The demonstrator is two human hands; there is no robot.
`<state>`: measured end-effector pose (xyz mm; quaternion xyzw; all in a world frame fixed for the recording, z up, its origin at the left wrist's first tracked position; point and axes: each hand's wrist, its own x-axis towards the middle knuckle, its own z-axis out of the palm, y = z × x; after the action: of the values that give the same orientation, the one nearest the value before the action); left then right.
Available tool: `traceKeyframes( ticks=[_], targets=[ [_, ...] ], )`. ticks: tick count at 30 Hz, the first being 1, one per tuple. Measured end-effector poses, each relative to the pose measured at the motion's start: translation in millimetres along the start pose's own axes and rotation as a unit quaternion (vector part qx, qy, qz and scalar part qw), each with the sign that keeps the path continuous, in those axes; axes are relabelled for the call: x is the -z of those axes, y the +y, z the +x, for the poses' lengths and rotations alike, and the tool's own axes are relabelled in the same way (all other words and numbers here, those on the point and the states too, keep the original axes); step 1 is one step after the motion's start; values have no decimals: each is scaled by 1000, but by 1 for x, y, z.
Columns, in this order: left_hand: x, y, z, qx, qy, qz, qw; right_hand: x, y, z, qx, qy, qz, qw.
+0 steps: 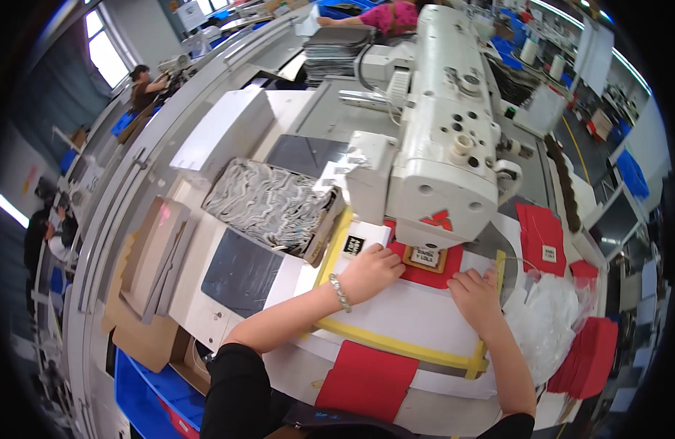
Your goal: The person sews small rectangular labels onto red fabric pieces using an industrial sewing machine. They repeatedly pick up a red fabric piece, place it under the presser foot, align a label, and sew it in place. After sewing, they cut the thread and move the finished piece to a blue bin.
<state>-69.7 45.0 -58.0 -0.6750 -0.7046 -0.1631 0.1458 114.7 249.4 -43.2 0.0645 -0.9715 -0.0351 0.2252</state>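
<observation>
A red fabric piece [445, 269] lies beneath the head of a white sewing machine [443, 175]. On the fabric sits a small light label with dark lettering [424, 256], framed by a tan border. My left hand [372, 274], with a bracelet at its wrist, presses its gathered fingers on the fabric's left edge. At the right edge, my right hand [476, 294] has its fingers bent down onto the same fabric. The needle area is partly hidden by the machine head. A small black-and-white label [353, 246] lies beside my left hand.
Yellow tape [403, 351] borders the white work surface. A box of folded grey-white strips [268, 201] stands left. Another red piece [366, 382] lies in front of me; a red stack [586, 358] and a clear plastic bag [544, 314] are at right. Other people work farther off.
</observation>
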Motion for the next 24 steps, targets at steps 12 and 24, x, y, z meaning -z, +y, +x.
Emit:
traceKeyframes(
  ticks=[12, 24],
  targets=[
    [-21, 8, 9, -46, 90, 65, 993, -9, -2, 9, -154, 60, 203, 965],
    [-1, 34, -17, -117, 128, 60, 983, 14, -26, -29, 63, 27, 94, 993]
  ],
)
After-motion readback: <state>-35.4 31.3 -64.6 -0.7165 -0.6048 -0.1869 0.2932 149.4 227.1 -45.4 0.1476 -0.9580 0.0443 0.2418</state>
